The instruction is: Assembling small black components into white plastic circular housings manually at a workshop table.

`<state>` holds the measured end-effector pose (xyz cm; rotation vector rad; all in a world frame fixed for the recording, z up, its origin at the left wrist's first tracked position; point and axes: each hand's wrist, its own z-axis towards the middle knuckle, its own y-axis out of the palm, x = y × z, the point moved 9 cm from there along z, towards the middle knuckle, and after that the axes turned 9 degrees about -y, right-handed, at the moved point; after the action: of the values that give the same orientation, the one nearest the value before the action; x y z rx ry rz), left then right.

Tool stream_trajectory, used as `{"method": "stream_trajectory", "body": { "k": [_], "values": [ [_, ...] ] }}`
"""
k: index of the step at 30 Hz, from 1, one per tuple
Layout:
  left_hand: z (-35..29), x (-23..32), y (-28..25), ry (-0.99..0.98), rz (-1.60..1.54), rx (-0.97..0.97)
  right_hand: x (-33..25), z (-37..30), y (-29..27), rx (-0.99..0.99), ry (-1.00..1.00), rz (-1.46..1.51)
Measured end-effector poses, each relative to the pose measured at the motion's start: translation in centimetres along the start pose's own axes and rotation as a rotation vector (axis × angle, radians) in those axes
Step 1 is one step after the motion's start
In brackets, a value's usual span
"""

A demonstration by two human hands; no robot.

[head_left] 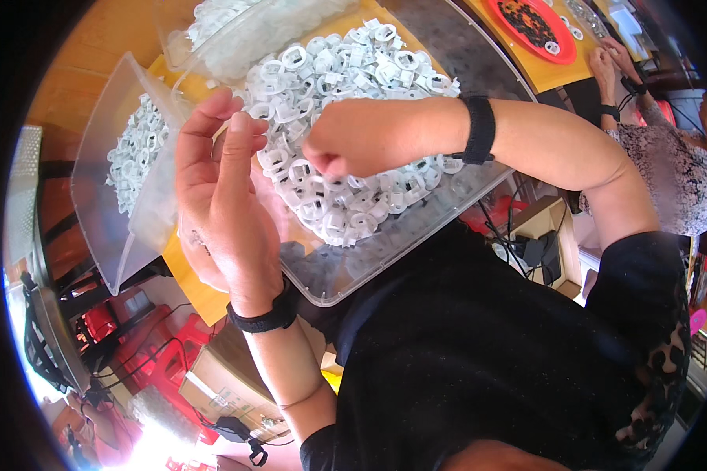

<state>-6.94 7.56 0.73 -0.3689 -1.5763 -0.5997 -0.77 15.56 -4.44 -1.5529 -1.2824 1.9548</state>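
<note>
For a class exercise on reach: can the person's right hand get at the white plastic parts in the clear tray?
Probably yes: the right hand is over the white plastic parts, the clear tray is open on top, and nothing visible stands between.

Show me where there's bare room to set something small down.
Bare: the tray at its near corner, between the white parts and its rim; a strip of yellow table between the tray and the red plate. Crowded: the tray's middle, heaped with parts under the right hand, and the bin beside the left hand, holding more.
</note>
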Motion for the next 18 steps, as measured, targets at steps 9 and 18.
{"method": "stream_trajectory", "body": {
  "k": [9, 18],
  "values": [
    [-0.3, -0.2, 0.4, -0.081, -0.023, 0.019, 1.4, -2.6, -9.3, 0.671, 0.127, 0.539],
    [-0.2, -0.4, 0.8, -0.1, -0.034, -0.022, 0.4, -2.6, -9.5, 0.655, 0.082, 0.717]
  ]
}}
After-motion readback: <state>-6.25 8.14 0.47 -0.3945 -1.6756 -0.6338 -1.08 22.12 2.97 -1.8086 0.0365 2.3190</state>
